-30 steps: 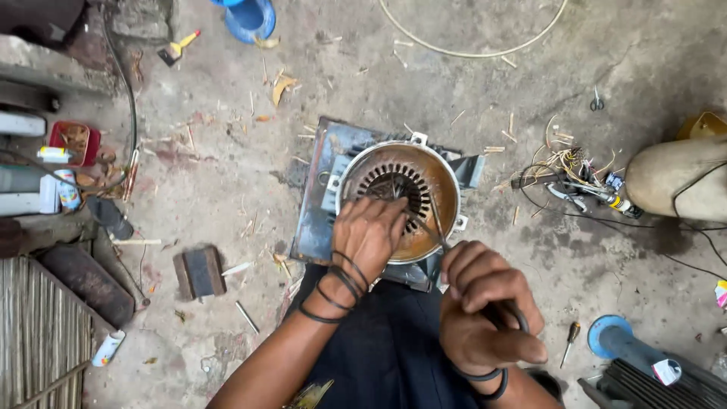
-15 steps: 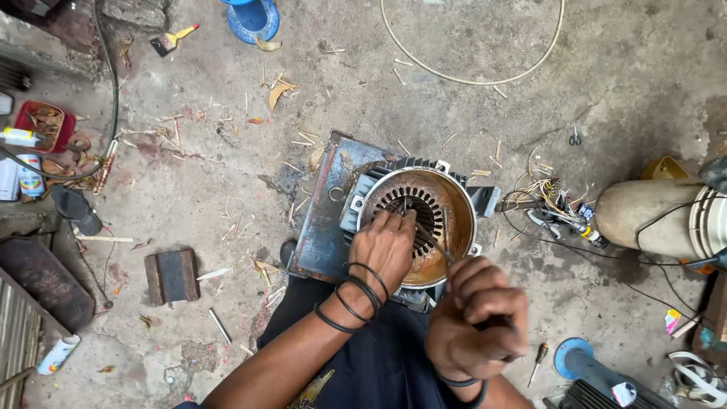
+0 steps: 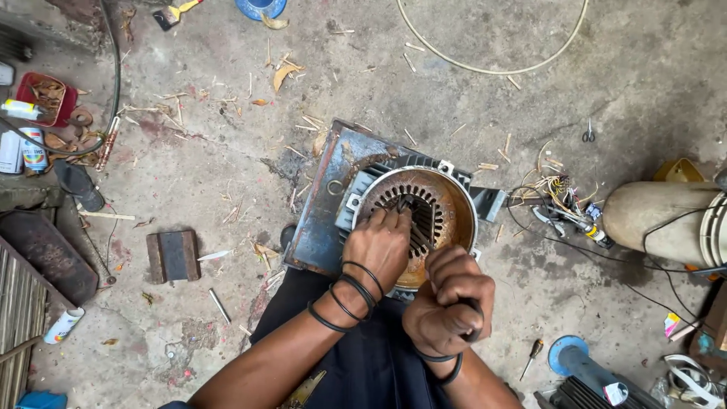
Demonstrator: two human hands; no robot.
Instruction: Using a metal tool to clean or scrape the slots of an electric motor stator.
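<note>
Rusty motor stator (image 3: 447, 220) under left hand (image 3: 382, 246)

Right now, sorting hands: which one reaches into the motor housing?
The left hand, fingers inside the rusty motor housing; the right hand stays fisted outside.

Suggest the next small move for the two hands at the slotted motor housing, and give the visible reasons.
Probably a short, steady pull with the right hand, which is fisted around a dark tool whose tip reaches into the rusty motor housing. The left hand already has its fingers down at the slotted core, seemingly guiding the work there.
</note>
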